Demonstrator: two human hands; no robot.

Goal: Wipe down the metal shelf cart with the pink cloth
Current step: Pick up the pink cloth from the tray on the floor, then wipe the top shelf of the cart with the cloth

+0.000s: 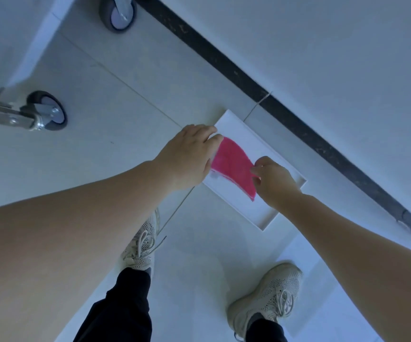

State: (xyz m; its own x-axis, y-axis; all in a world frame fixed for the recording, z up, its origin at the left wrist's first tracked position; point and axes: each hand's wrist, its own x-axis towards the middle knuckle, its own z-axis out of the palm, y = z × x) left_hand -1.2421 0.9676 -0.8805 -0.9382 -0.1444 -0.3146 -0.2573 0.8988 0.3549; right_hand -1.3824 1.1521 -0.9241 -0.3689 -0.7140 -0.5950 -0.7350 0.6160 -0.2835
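A pink cloth (234,165) lies stretched over a shallow white tray (283,169) on the tiled floor. My left hand (189,156) is at the cloth's left end, with its fingertips curled over that edge. My right hand (272,180) pinches the cloth's right edge between thumb and fingers. Of the metal shelf cart only the base shows at the upper left, with one caster wheel (47,111) near the left edge and another wheel (119,13) at the top.
A dark baseboard strip (285,109) runs diagonally along a pale wall just behind the tray. My two feet in light mesh sneakers (271,294) stand on the floor below the tray.
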